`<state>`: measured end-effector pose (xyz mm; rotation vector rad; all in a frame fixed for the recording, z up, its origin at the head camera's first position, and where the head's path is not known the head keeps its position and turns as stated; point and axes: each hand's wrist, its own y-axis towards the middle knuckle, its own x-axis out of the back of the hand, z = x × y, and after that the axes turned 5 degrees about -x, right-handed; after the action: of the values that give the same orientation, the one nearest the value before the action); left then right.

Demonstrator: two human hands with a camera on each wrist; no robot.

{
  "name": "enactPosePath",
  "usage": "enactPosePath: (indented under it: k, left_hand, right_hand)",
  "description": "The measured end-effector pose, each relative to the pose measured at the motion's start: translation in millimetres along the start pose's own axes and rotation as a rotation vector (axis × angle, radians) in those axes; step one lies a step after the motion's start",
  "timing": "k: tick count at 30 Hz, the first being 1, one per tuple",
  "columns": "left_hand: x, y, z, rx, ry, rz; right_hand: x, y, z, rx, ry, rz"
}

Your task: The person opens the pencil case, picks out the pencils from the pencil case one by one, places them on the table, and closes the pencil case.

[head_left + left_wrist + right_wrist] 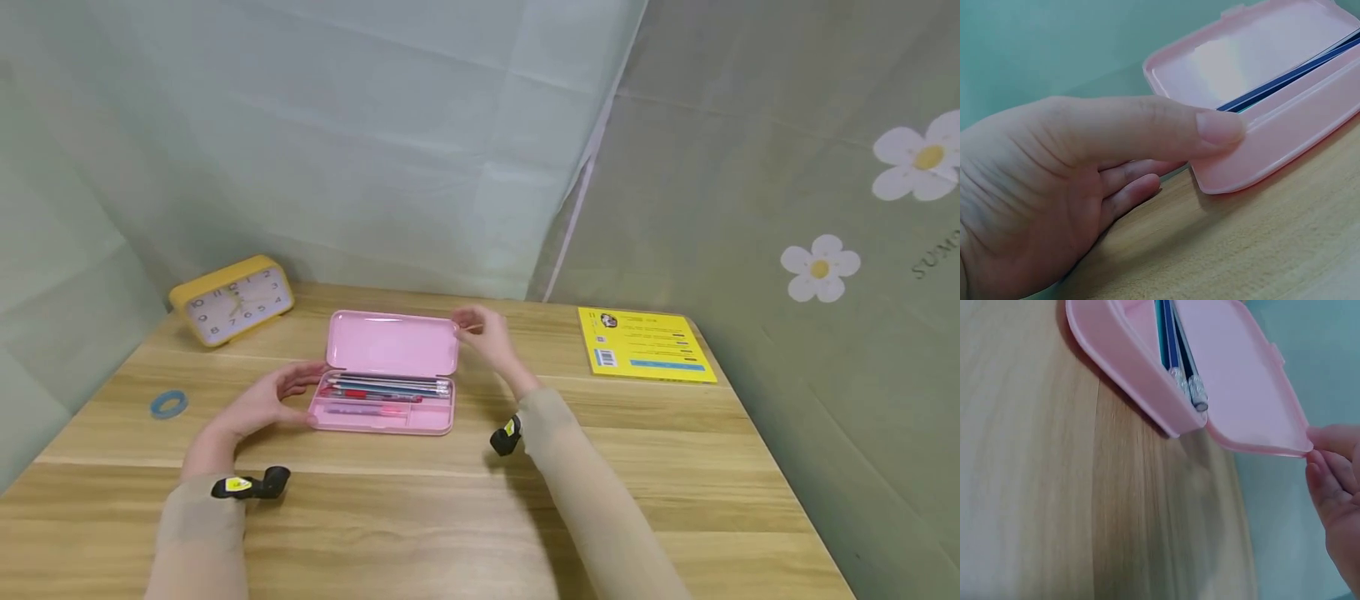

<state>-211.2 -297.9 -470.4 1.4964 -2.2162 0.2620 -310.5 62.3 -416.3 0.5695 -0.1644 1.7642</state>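
The left hand's (pixel 262 403) thumb touches the pink pencil case (pixel 431 418) but masks other fingertips in its wrist view, so I cannot tell whether it clamps. The right hand (pixel 486 333), cropped in its own wrist view, pinches the raised lid's (pixel 393 343) upper right corner. The case lies on the table (pixel 375 517), long axis left to right, pencils (pixel 390 387) lengthwise.

left arm (pixel 201 537): extended forward | thumb (pixel 1160 128): straight | left fingers (pixel 1132 196): loosely bent | right arm (pixel 600 500): stretched farther | right fingers (pixel 471 314): pinched
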Motion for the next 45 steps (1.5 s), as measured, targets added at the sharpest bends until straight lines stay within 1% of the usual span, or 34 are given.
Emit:
enactPosePath:
  k: [6, 10, 15, 21, 25, 29, 32, 35, 38, 45]
  left_hand:
    - [0.6, 0.4, 0.0, 0.007, -0.004, 0.003]
    - [0.5, 0.2, -0.1, 0.006, -0.008, 0.002]
    - [0.0, 0.1, 0.5, 0.013, -0.004, 0.001]
    - [-1.5, 0.2, 2.2, 0.017, -0.011, 0.001]
    - [-1.2, 0.8, 3.2, 0.002, -0.017, 0.001]
    - [-0.4, 1.2, 3.9, 0.004, -0.018, 0.003]
    - [0.0, 1.0, 4.0, 0.007, -0.024, 0.001]
    - [-0.2, 0.5, 3.3, 0.010, -0.030, -0.001]
    - [-0.2, 0.1, 2.8, 0.014, -0.031, -0.002]
    - [0.2, 0.2, 2.2, 0.023, -0.028, 0.003]
  right_hand:
    - [2, 2.2, -10, -0.052, 0.007, 0.080]
    - [2, 4.1, -18, -0.082, 0.003, 0.117]
    - [2, 5.0, -24, -0.103, -0.018, 0.145]
    - [2, 5.3, -27, -0.115, -0.068, 0.200]
    - [2, 4.6, -24, -0.085, -0.088, 0.187]
    - [2, 1.8, -15, -0.053, -0.093, 0.121]
    - [1, -3.6, -6, -0.043, -0.061, 0.062]
    - [-2, -11.5, 4, -0.016, -0.044, 0.027]
    - [-8, -18.6, 10, 0.012, -0.062, 0.039]
    - [-24, -26.2, 7, 0.067, -0.188, 0.161]
